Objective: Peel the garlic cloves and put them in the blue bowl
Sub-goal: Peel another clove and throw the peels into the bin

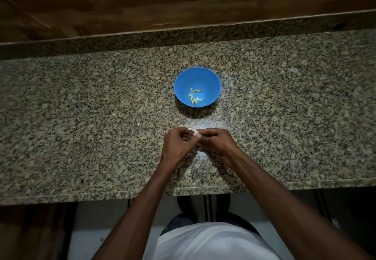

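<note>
peeling: left hand (179,144) and right hand (215,140) both pinch a clove (193,131) short of bowl (197,86); slick clove could squirt onto counter (81,117), skin bits may ride along.

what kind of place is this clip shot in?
Most likely a home kitchen: a speckled granite countertop backed by a wood-panelled wall, with a blue bowl of peeled garlic cloves on it.
</note>
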Demonstrator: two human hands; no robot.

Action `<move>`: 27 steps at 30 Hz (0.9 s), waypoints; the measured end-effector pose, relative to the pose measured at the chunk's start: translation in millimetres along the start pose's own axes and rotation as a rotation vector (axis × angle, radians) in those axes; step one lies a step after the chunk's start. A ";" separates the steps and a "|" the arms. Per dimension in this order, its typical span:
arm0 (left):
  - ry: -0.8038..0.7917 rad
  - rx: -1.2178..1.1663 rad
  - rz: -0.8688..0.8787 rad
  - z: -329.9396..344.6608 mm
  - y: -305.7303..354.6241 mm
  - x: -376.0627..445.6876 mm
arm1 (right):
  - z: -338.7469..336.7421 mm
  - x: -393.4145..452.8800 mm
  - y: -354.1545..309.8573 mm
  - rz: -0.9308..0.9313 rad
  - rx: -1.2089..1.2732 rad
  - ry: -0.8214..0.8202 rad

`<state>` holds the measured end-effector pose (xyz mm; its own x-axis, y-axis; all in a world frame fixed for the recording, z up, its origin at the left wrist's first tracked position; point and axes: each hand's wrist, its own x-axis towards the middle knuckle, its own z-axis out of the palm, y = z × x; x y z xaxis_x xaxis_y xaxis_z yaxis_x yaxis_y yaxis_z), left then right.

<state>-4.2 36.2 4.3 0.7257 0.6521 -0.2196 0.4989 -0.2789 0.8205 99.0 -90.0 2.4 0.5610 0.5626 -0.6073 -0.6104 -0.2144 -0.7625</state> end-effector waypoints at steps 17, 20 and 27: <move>0.070 0.129 0.044 4.2 2.0 -7.9 | 4.7 1.2 12.1 -0.034 -0.048 0.072; 0.087 0.110 0.008 4.2 0.9 -7.9 | 8.2 1.0 14.8 -0.059 -0.047 0.092; 0.060 0.105 -0.011 5.1 -1.9 -7.8 | 6.6 4.5 21.8 -0.108 -0.130 0.117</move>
<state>-8.4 28.0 1.8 0.6915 0.6959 -0.1938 0.5560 -0.3414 0.7578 84.5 -86.9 -15.5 0.6853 0.4930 -0.5361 -0.4698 -0.2633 -0.8426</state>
